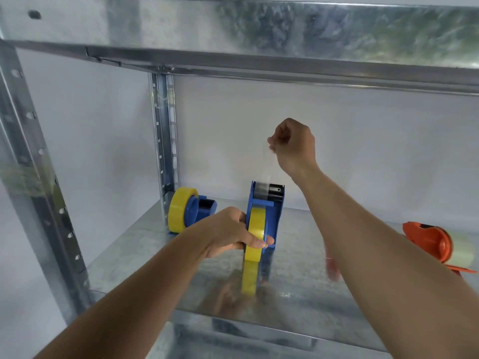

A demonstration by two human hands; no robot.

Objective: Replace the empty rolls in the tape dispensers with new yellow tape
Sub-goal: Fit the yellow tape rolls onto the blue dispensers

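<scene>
A blue tape dispenser [268, 203] stands in the middle of the metal shelf [324, 294] with a yellow tape roll [255, 234] mounted in it. My left hand [230, 233] grips that roll and the dispenser's near end, thumb across the roll. My right hand [293, 147] is raised above the cutter and pinches the end of a clear strip of tape [265, 167] that runs down to the toothed blade. A second blue dispenser [199, 206] with a yellow roll [178, 209] stands at the back left.
An orange hand-held tape gun [430, 242] with a pale clear roll lies at the shelf's right side. A perforated upright post [166, 130] stands in the back corner. Another shelf [259, 35] hangs close overhead, and a white wall closes the back.
</scene>
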